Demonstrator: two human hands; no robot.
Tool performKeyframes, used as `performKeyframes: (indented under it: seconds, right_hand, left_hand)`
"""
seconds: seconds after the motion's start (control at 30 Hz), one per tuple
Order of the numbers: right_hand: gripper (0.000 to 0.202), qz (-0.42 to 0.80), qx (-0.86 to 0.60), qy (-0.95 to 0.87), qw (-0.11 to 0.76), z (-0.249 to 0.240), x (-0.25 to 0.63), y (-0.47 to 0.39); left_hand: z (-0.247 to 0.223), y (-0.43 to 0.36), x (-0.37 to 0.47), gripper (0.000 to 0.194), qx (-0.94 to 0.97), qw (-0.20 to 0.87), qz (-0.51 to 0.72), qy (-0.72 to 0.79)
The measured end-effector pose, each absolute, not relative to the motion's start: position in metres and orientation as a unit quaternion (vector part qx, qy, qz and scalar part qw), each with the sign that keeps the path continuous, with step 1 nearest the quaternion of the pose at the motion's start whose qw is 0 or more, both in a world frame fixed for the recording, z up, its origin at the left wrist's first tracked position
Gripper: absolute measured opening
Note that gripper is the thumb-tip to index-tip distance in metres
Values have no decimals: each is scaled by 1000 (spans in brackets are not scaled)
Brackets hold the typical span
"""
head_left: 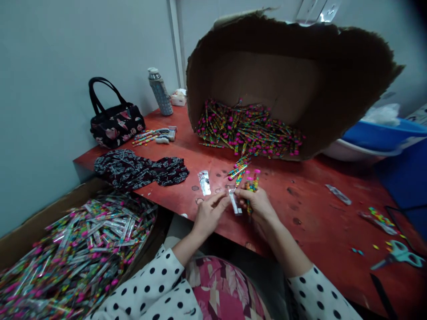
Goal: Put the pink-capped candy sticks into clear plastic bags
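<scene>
Near the front edge of the red table (pixel 276 186), my left hand (pixel 211 213) pinches the left side of a small clear packet (pixel 234 202). The fingertips of my right hand (pixel 258 204) touch the packet's upper right side. That same hand also holds several candy-filled tubes with pink caps (pixel 256 175), standing up between its fingers. Just beyond the hands lie a few loose candy tubes (pixel 238 168). A silvery wrapper (pixel 204 182) is flat on the table to the left. Behind, a large cardboard box (pixel 283 75) lies open toward me, with a heap of pink-capped tubes (pixel 247 126) inside.
At lower left, a carton (pixel 30 231) holds many wrapped tubes. A dark patterned cloth (pixel 133 171), a flowered handbag (pixel 116 126) and a bottle (pixel 160 93) are at left. Scissors (pixel 398 254), loose candies and a clear packet (pixel 338 194) lie right, near a blue basin (pixel 376 133).
</scene>
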State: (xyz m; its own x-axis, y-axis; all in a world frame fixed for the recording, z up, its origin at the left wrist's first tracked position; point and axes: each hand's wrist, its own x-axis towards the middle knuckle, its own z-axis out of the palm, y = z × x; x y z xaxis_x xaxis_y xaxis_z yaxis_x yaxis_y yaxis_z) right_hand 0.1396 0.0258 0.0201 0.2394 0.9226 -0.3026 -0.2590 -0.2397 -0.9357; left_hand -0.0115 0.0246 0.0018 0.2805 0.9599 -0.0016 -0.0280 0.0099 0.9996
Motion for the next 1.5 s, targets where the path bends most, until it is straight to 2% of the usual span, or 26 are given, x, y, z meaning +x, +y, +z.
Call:
performKeyframes:
  seconds: [0.1,0.23,0.33,0.63,0.9,1.17,1.33,1.5]
  right_hand:
    - [28,538,-572,-283,551,22,137,28]
    - [28,519,-576,-300,557,22,137,26]
    - [30,516,-578,-339,534,22,140,14]
    - [25,479,-659,-426,393,16,130,-46]
    - [20,328,-697,-505,389,13,121,-46]
    - [18,284,-716,-511,381,12,120,-48]
    - [21,317,-703,-489,408,17,121,-42]
    - [30,523,-615,-378,452,13,122,-45]
  left_hand:
    - [1,27,-5,28,467,707,357,393]
    - [-1,28,1,27,360,760,360,404]
    - [1,31,1,28,289,758,405,422]
    - [12,39,2,25,157,759,467,426]
    - [21,31,10,26,189,748,491,406]
    - [19,21,14,25,256,733,493,394]
    - [10,11,18,26,357,704,464,401]
    - [8,17,12,27,298,723,485,391]
